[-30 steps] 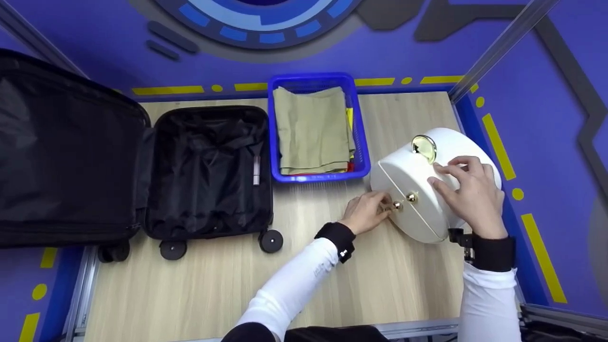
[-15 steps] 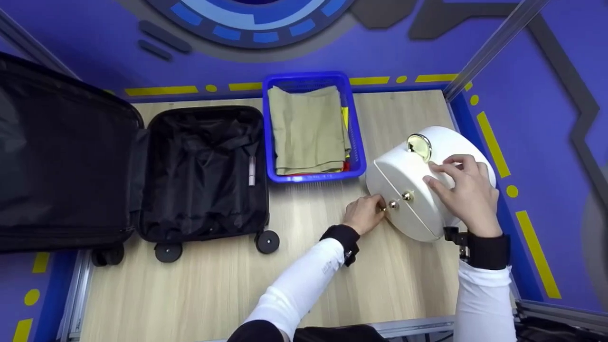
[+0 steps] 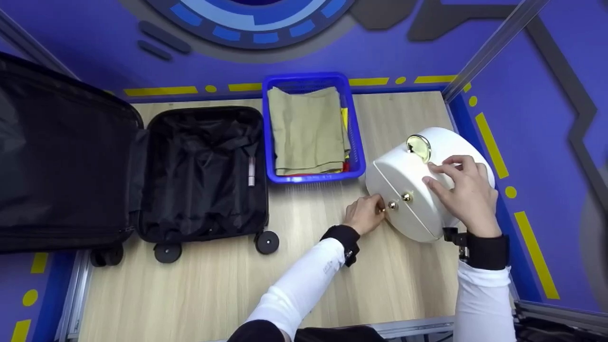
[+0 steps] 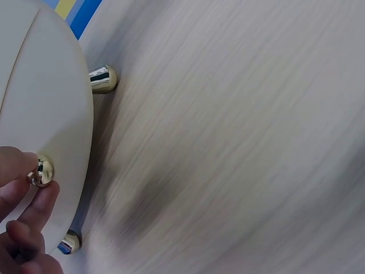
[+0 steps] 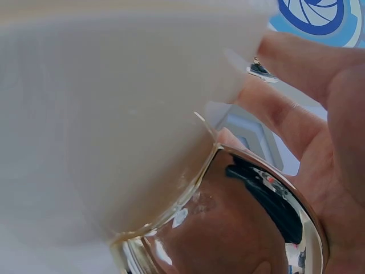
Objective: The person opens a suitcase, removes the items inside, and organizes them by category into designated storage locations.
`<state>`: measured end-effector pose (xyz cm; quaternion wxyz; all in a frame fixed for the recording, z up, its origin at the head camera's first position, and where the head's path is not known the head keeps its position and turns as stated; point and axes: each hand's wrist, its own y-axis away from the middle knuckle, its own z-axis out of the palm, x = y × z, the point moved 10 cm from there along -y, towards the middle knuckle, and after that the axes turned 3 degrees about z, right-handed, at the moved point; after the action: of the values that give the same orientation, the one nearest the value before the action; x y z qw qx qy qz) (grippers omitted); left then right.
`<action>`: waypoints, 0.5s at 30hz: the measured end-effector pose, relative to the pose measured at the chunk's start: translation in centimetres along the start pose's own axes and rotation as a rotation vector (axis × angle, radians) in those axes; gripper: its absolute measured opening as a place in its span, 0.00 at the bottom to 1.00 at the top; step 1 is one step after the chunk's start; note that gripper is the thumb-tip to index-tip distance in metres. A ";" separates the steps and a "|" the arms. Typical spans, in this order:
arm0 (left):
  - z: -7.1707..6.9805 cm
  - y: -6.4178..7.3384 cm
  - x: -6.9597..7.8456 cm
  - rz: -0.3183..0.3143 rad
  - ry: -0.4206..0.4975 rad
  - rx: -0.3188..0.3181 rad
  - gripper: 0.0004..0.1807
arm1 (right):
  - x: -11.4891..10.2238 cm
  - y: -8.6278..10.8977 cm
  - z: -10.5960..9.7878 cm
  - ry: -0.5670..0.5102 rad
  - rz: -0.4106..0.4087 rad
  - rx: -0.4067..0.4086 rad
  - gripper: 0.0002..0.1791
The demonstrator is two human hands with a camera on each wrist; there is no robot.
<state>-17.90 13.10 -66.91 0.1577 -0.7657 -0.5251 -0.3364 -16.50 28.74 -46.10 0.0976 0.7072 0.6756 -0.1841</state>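
A white rounded box [image 3: 403, 222] with gold knobs and a seam across its front lies tilted at the table's right side. My left hand [image 3: 365, 214] is at its lower front, where thumb and fingertips pinch a small gold knob [image 4: 43, 171] in the left wrist view. Two other knobs, an upper one [image 3: 406, 196] and a middle one [image 3: 393, 205], show above it. My right hand [image 3: 468, 194] rests on the box's top with fingers spread and bent, beside a round gold piece [image 3: 419, 148]. Close to that palm, the right wrist view shows a shiny gold dome [image 5: 228, 211].
A blue basket [image 3: 317, 178] with folded khaki cloth [image 3: 308, 128] stands at the back middle. To the left lies an opened black suitcase [image 3: 204, 190], a slim pale pink tube [image 3: 251, 171] inside it. Blue walls border the table [image 3: 199, 289] at back and sides.
The left hand's fingers have drawn in around the lowest knob, a little away from the middle one. The head view shifted slightly. My right hand keeps its place on the box.
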 end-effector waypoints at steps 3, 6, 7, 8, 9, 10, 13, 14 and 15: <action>0.1 0.1 -0.1 -0.010 0.013 0.006 0.08 | 0.0 0.0 0.0 0.000 0.003 -0.004 0.22; 0.0 0.2 -0.2 -0.015 0.022 0.019 0.07 | 0.0 0.0 0.1 -0.004 0.004 -0.008 0.22; 0.0 0.2 -0.2 -0.015 0.024 0.023 0.07 | 0.0 0.0 0.1 -0.005 0.003 -0.008 0.22; 0.0 0.3 -0.2 -0.016 0.023 0.024 0.07 | 0.0 0.0 0.2 -0.005 0.001 -0.008 0.22; 0.0 0.3 -0.2 -0.015 0.021 0.025 0.07 | 0.0 0.0 0.2 -0.005 -0.001 -0.007 0.22; 0.0 0.4 -0.3 -0.013 0.019 0.027 0.07 | 0.0 0.0 0.2 -0.005 -0.002 -0.006 0.22; 0.0 0.6 -0.3 -0.004 0.005 0.027 0.08 | 0.0 0.0 0.1 -0.003 -0.002 -0.004 0.23; 0.0 0.6 -0.3 0.001 0.000 0.026 0.08 | 0.0 0.0 0.1 -0.003 0.000 -0.003 0.23; -0.1 0.7 -0.4 0.007 -0.004 0.027 0.08 | 0.0 0.1 0.1 -0.004 0.000 -0.002 0.23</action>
<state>-17.37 12.52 -67.03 0.1680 -0.7658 -0.5274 -0.3274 -16.46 28.74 -46.19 0.0995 0.7069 0.6754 -0.1849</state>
